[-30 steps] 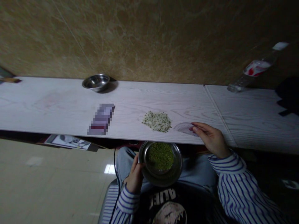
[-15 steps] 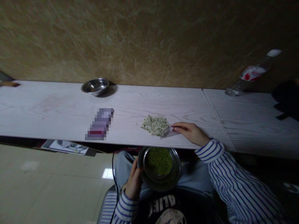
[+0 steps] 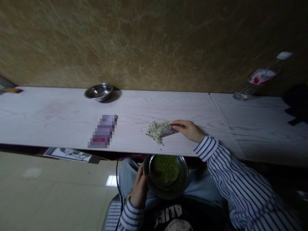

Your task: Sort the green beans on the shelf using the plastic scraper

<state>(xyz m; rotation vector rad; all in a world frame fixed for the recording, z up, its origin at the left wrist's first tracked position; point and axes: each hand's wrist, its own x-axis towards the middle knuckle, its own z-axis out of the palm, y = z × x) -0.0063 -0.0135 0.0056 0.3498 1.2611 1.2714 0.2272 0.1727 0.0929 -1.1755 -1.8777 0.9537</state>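
Observation:
My left hand [image 3: 140, 187] grips the left rim of a metal bowl [image 3: 184, 179] that rests over my lap, just below the table edge. Green mung beans [image 3: 166, 168] lie inside it. On the tabletop my right hand [image 3: 187, 130] pinches a thin, see-through plastic card [image 3: 167, 130], tilted against a pile of white grains mixed with green beans [image 3: 154, 130]. The card covers the right part of this pile. A few dark specks sit between the pile and the table's front edge.
A smaller metal bowl [image 3: 99, 93] stands near the wall. Left of the pile lies a blurred-out flat object [image 3: 103, 131]. At the back right is a clear plastic bottle [image 3: 261, 77], with a dark object [image 3: 295, 102] beyond it. An open drawer [image 3: 69, 154] juts out below the tabletop [image 3: 60, 112].
My right hand has moved left with the card, which now lies further over the pile. Some grains have shifted toward the front edge. My left hand still holds the bowl.

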